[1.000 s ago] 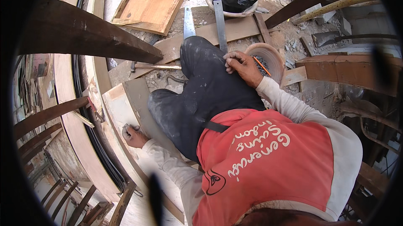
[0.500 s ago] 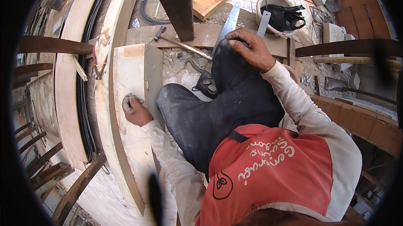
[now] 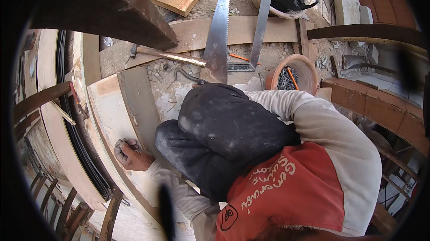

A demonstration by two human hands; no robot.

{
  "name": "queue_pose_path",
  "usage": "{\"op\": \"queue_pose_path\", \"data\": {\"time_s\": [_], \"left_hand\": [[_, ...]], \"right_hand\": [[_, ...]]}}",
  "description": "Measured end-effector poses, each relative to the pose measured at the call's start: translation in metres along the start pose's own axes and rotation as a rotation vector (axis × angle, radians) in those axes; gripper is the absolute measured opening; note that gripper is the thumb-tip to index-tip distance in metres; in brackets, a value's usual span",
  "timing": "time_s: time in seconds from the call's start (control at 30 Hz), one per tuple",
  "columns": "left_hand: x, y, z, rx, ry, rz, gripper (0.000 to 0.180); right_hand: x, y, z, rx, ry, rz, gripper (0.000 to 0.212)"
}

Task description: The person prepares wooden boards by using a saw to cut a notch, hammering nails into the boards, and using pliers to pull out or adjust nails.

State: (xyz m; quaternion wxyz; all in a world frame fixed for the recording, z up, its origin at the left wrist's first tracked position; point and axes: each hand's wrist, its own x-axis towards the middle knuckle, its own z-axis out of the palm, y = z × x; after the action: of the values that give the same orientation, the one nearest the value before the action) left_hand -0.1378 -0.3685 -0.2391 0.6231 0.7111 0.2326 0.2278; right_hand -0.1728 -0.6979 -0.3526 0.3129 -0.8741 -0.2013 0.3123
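My left hand (image 3: 131,154) rests on a long pale wooden piece (image 3: 111,105), fingers curled in against the thumb. Whatever may be between them is too small to make out. My right forearm (image 3: 270,102) passes behind my raised knee (image 3: 219,106), which hides the right hand. A handsaw (image 3: 217,39) lies beyond the knee, teeth to the right, its handle mostly hidden. The hammer (image 3: 170,55) lies left of the blade. Right of it are a metal try square (image 3: 260,30) and an orange pencil (image 3: 239,56).
A terracotta pot (image 3: 309,77) holds nails and another orange pencil. Behind it stands a pale bucket (image 3: 293,15) with a black plastic bag. A dark post (image 3: 107,6) juts in at upper left. Black cables (image 3: 76,129) run between boards, near red-handled pliers (image 3: 77,98).
My right hand has left the top of my knee and gone down behind it. The view has shifted, showing more of the saw and square and the pot of nails. My left hand stays curled.
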Motion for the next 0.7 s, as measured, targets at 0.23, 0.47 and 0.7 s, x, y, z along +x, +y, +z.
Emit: {"op": "queue_pose_path", "data": {"time_s": [0.23,0.47,0.7], "left_hand": [[0.005,-0.009,0.008,0.042,0.086,0.048,0.012],[-0.004,-0.001,0.017,0.149,0.089,0.092,0.013],[-0.001,0.0,0.006,0.242,-0.034,0.074,0.017]], "right_hand": [[0.02,0.02,0.074,-0.231,0.265,0.179,0.032],[-0.005,0.026,0.101,-0.057,0.65,0.161,0.033],[-0.117,-0.033,0.03,-0.001,0.714,0.436,0.034]]}}
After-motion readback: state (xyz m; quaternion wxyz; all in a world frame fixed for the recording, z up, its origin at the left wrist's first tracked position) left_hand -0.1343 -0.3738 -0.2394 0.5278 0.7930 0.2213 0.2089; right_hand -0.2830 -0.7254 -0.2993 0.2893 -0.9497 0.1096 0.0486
